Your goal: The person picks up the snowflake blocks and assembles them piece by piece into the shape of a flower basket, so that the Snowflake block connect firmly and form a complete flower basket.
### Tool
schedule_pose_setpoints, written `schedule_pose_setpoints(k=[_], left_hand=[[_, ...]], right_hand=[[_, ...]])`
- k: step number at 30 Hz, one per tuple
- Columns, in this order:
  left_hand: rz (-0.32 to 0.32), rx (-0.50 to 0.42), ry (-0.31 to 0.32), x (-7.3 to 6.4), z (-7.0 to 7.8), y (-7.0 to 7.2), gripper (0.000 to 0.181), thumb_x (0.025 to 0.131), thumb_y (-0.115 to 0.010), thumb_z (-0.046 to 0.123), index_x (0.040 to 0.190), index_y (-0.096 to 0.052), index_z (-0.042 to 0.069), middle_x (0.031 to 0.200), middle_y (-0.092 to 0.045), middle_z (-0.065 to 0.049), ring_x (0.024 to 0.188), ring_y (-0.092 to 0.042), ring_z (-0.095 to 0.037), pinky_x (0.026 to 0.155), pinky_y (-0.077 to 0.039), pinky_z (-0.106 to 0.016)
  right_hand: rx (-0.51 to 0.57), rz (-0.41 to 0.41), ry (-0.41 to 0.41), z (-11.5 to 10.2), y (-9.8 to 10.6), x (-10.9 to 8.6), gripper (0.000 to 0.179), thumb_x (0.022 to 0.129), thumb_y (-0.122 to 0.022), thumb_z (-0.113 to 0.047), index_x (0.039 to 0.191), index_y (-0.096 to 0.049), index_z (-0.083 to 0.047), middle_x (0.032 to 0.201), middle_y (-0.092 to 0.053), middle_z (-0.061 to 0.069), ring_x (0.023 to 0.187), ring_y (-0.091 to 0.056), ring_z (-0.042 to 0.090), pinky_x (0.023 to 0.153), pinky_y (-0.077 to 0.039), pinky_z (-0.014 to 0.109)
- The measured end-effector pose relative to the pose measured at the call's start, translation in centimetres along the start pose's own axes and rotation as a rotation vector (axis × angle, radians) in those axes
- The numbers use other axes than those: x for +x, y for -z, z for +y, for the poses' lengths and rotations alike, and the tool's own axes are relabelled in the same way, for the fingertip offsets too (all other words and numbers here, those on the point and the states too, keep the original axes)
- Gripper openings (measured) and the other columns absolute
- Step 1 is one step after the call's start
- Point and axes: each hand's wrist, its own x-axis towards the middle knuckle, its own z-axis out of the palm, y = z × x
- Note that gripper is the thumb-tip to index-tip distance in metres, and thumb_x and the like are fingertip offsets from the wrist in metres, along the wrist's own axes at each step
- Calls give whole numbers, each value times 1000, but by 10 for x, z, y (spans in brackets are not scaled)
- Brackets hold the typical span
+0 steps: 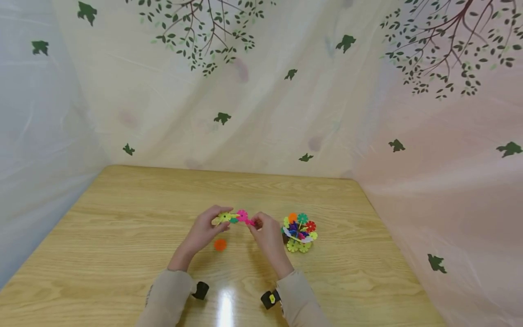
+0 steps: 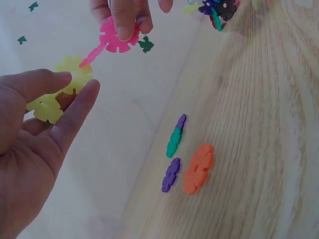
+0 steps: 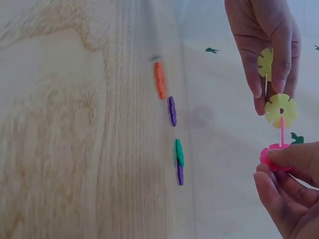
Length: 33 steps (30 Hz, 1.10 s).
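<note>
My left hand [image 1: 203,230] pinches yellow snowflake discs [image 2: 46,108] between thumb and fingers, seen closely in the left wrist view. A pink disc [image 2: 94,55], edge-on there, joins the yellow discs to another pink disc [image 2: 119,36]. My right hand [image 1: 268,236] pinches that outer pink disc between thumb and fingertips. In the right wrist view the yellow disc [image 3: 280,110] and the pink disc [image 3: 275,157] hang in one chain between both hands, above the table. The fingers hide parts of the discs.
On the wooden table [image 1: 122,236] lie loose discs: an orange one [image 2: 198,169], a purple one [image 2: 171,175] and a green one [image 2: 174,142] touching another purple one. To the right of my right hand stands a multicoloured cluster of joined discs [image 1: 304,245]. A patterned curtain [image 1: 261,136] hangs behind.
</note>
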Motion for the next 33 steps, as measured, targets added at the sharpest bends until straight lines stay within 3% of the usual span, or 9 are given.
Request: schedule_pose_setpoints(k=[3,8,16,21,23,28,33], left_hand=[[-15,95,-40,0,2,-1,36,88,-64,-5,124,-61,-2,109,-60,-18,91,-63,-24,74,-59,-22],[-29,173,-28,1,5,-4,36,89,-66,1,125,-63,1,103,-60,-12,88,-64,-19,73,-57,-17],[-2,166,-19,0,7,-8,31,89,-66,5,120,-65,1,109,-67,-15,78,-68,-23,70,-58,-18],[67,201,-46,1,7,-14,28,87,-68,2,115,-69,2,103,-68,-13,70,-63,-18,62,-56,-15],[95,227,-69,2,8,-16,27,86,-69,1,113,-70,3,100,-69,-11,70,-61,-14,60,-56,-17],[105,247,-120,2,9,-17,29,83,-71,-1,111,-71,3,99,-71,-10,81,-65,-19,64,-60,-23],[112,234,-123,2,17,-19,26,84,-70,-1,110,-71,1,100,-70,-13,75,-65,-21,59,-56,-16]], right_hand=[[-27,26,72,1,0,-2,9,82,-75,-8,80,-66,-9,77,-70,3,69,-65,13,60,-53,19],[-48,67,183,-1,0,-5,10,81,-76,-6,79,-66,-8,76,-70,4,69,-67,15,61,-56,22],[-121,62,183,-2,0,-7,10,81,-77,-8,77,-67,-9,73,-69,3,66,-65,12,58,-51,18],[-96,72,173,-3,0,-9,9,82,-76,-9,78,-68,-8,75,-70,4,67,-66,13,60,-54,21],[-79,86,179,-4,-1,-10,8,82,-76,-9,79,-69,-8,75,-70,4,68,-67,14,61,-55,22],[-70,116,212,-5,-1,-11,8,81,-77,-6,78,-69,-6,74,-70,5,67,-67,14,62,-57,24],[-64,150,232,-6,0,-11,8,80,-77,-5,77,-70,-4,73,-70,6,66,-66,15,60,-56,25]])
